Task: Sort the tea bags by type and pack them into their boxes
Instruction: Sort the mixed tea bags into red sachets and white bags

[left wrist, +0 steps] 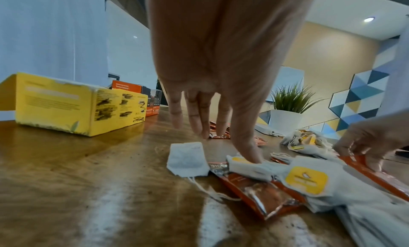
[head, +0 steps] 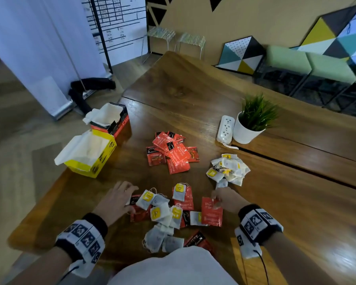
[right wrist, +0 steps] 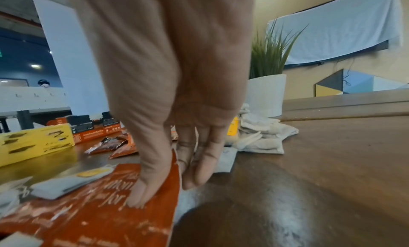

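Observation:
A mixed heap of white tea bags with yellow tags (head: 162,212) and red sachets lies at the table's near edge. My right hand (head: 216,199) pinches the right edge of a red sachet (head: 211,213); its thumb (right wrist: 141,194) lies on top of that sachet (right wrist: 99,215) and the fingers are beside the lifted edge. My left hand (head: 130,197) hovers with straight fingers over the heap's left side, its thumb (left wrist: 250,154) touching a white tea bag (left wrist: 254,165). Farther back lie a sorted pile of red sachets (head: 173,151) and one of white tea bags (head: 228,169).
An open yellow box (head: 95,161) and an open red-and-black box (head: 119,122) stand at the table's left edge. A white power strip (head: 225,128) and a potted plant (head: 245,130) sit at the right, by a raised wooden step.

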Tool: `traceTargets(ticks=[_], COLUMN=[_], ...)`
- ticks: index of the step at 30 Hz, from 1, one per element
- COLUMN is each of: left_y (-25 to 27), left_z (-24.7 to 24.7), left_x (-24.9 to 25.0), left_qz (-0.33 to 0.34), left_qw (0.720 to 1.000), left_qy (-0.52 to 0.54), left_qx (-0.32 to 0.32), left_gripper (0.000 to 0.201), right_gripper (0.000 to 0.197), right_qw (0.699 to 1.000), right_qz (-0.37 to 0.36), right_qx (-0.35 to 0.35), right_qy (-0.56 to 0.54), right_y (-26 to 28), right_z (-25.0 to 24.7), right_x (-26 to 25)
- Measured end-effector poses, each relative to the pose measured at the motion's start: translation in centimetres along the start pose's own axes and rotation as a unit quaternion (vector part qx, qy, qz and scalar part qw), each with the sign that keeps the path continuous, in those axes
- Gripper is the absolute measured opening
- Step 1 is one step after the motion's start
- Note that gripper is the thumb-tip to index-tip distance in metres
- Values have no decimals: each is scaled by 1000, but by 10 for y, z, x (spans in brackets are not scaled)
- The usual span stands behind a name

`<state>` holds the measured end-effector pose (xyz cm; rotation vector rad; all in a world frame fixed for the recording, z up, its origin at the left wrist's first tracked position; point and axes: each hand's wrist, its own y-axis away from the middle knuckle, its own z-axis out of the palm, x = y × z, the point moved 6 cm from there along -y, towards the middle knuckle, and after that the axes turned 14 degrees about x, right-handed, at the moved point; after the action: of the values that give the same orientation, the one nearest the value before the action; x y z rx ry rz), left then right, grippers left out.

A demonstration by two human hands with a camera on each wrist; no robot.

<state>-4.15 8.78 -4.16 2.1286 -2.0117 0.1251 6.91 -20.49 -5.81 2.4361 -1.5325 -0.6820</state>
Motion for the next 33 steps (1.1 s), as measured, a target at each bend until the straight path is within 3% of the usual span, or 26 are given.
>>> traceTargets(ticks=[6, 9, 11, 13, 16, 19, 21, 23, 25, 26, 30, 33], left_y=[13, 12, 7, -1, -18, -26, -26, -25, -27, -29, -40, -43], left_z=[-4, 6, 14, 17, 17, 15, 11, -3, -24, -30, -24, 0], left_x=[-30, -45, -42, -35, -30, -36, -40, -41, -36, -31, 13, 44], left_qz=[-95, -150, -149, -127, -111, -136, -148, -153, -131, -113, -12, 87], left_qw=[992, 988, 987, 989, 993, 988, 986, 983, 980, 981, 986, 981], left_qy=[48, 29, 32, 21, 37, 77, 74, 92, 116, 126, 141, 84], left_qx=[73, -5, -56, -70, -30, -13, -18, 36, 97, 94, -84, -151], left_gripper=[58, 84, 98, 99, 79, 46, 27, 11, 7, 9, 12, 22], right_gripper=[35, 46, 47, 54, 66, 65, 57, 45, 34, 30, 15, 10], right_qw=[999, 996, 994, 991, 988, 981, 973, 968, 970, 972, 977, 974], right_qz=[8, -18, -67, -112, -152, -188, -208, -225, -221, -215, -172, -148], right_qx=[-25, -9, 44, 54, 8, 32, 66, 85, 97, 96, 79, 89], right_qy=[24, 86, 79, 51, 9, 41, 71, 74, 40, 13, -97, -146], right_y=[10, 15, 16, 18, 21, 19, 16, 16, 16, 17, 15, 17], right_z=[-5, -8, -15, -11, 15, 30, 34, 39, 41, 42, 44, 36], right_x=[3, -8, -36, -67, -107, -129, -136, -140, -139, -137, -121, -109])
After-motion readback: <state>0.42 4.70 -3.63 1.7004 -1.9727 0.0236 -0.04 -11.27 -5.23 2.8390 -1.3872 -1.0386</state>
